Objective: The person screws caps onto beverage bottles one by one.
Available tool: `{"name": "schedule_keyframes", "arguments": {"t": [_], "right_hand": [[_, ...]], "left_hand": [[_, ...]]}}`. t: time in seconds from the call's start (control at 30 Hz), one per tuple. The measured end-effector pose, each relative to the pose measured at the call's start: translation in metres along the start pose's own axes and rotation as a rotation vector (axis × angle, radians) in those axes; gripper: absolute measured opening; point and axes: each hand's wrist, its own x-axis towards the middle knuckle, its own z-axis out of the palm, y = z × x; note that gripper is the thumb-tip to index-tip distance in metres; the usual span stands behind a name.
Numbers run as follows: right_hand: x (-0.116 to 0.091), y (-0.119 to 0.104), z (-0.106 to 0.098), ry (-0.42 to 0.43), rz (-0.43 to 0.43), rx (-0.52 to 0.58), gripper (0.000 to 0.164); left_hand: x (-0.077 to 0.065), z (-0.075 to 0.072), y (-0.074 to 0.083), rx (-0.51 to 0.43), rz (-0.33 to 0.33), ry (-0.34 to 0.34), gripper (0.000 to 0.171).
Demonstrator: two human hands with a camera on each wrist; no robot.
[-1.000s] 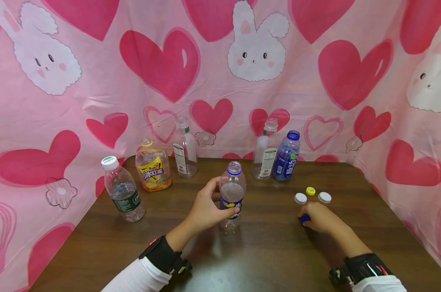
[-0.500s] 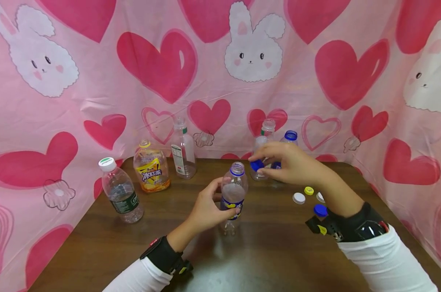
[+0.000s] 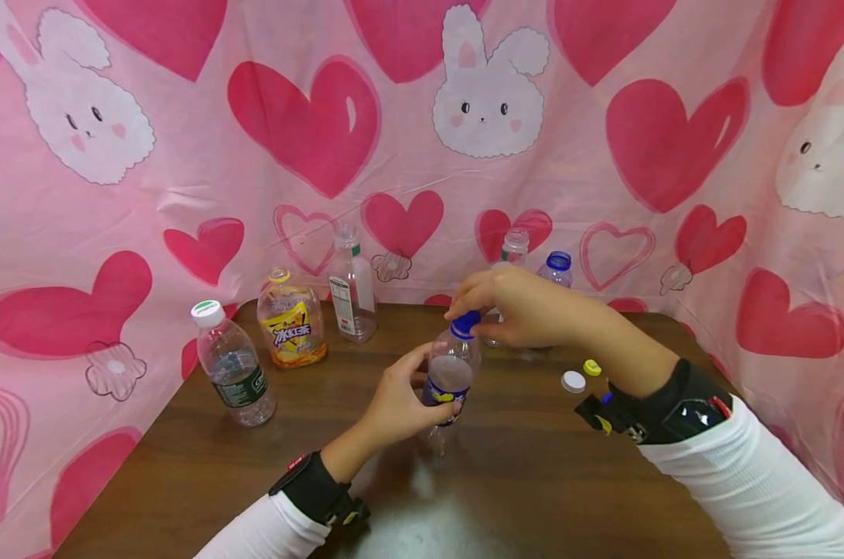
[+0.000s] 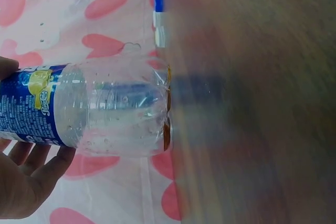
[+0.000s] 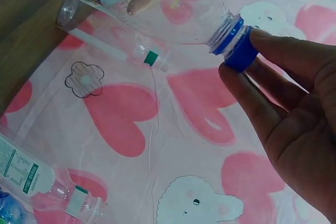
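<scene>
My left hand grips a clear plastic bottle round its blue label with a yellow lemon picture. It leans slightly, its base close over the brown table in the left wrist view. Above it my right hand pinches a blue cap between thumb and fingertips. In the right wrist view the cap sits over the bottle's mouth a little askew, with some thread and the blue neck ring showing below it.
At the left stand a white-capped bottle, an uncapped iced-tea bottle and a tall clear bottle. Behind my right arm are another clear bottle and a blue-rimmed bottle. White and yellow caps lie at right.
My right hand has picked a blue cap off the table at the right and carried it up and left onto the bottle's mouth. My left hand keeps its hold; the bottle now tilts slightly.
</scene>
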Motion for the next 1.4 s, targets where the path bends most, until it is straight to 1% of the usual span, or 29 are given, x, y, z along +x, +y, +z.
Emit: {"name": "schedule_keyframes", "arguments": {"t": [0.13, 0.2, 0.5, 0.57, 0.6, 0.73, 0.8, 0.9, 0.97, 1.07, 1.17, 1.2, 1.23, 1.3, 1.4], "right_hand": [[0.0, 0.001, -0.001, -0.015, -0.023, 0.013, 0.031], [0.0, 0.001, -0.001, -0.014, -0.022, -0.003, 0.03], [0.005, 0.001, 0.006, 0.044, 0.115, -0.19, 0.02], [0.006, 0.0, 0.008, 0.055, 0.144, -0.219, 0.021], [0.007, 0.0, 0.009, 0.057, 0.159, -0.228, 0.022], [0.006, -0.003, 0.008, 0.048, 0.217, -0.21, 0.025], [0.004, -0.004, 0.004, 0.054, 0.223, -0.173, 0.026], [-0.001, -0.004, -0.003, 0.057, 0.183, -0.072, 0.028], [-0.004, -0.003, -0.007, 0.035, 0.136, -0.007, 0.033], [-0.005, -0.001, -0.008, -0.016, 0.07, 0.048, 0.031], [-0.004, 0.0, -0.004, -0.026, 0.035, 0.037, 0.027], [-0.004, 0.0, -0.002, -0.016, 0.036, 0.021, 0.025], [-0.004, 0.0, 0.0, -0.004, 0.035, 0.004, 0.022], [-0.003, -0.001, 0.003, 0.024, 0.066, -0.045, 0.015], [-0.001, -0.001, 0.009, 0.062, 0.121, -0.11, 0.012]], "left_hand": [[0.0, 0.0, 0.003, -0.004, 0.017, 0.005, 0.073], [0.0, 0.0, 0.003, -0.003, 0.019, 0.003, 0.073], [0.002, 0.0, 0.002, 0.003, -0.009, -0.009, 0.078], [0.002, 0.0, 0.004, 0.01, -0.014, -0.014, 0.078], [0.002, -0.001, 0.01, 0.013, -0.015, -0.017, 0.077], [0.0, -0.004, 0.03, 0.023, -0.022, -0.027, 0.073], [-0.001, -0.006, 0.04, 0.029, -0.019, -0.024, 0.071], [-0.002, -0.006, 0.04, 0.029, -0.025, -0.018, 0.072], [-0.002, -0.007, 0.039, 0.025, -0.03, -0.016, 0.072], [-0.002, -0.004, 0.021, 0.021, -0.04, -0.014, 0.075], [-0.002, -0.001, 0.004, 0.022, -0.024, -0.012, 0.077], [-0.002, 0.0, -0.001, 0.02, -0.013, -0.01, 0.078], [-0.002, 0.001, -0.002, 0.022, -0.002, -0.011, 0.078], [-0.001, 0.002, -0.002, 0.015, 0.013, -0.014, 0.077], [-0.001, 0.003, -0.003, 0.01, 0.015, -0.013, 0.077]]}}
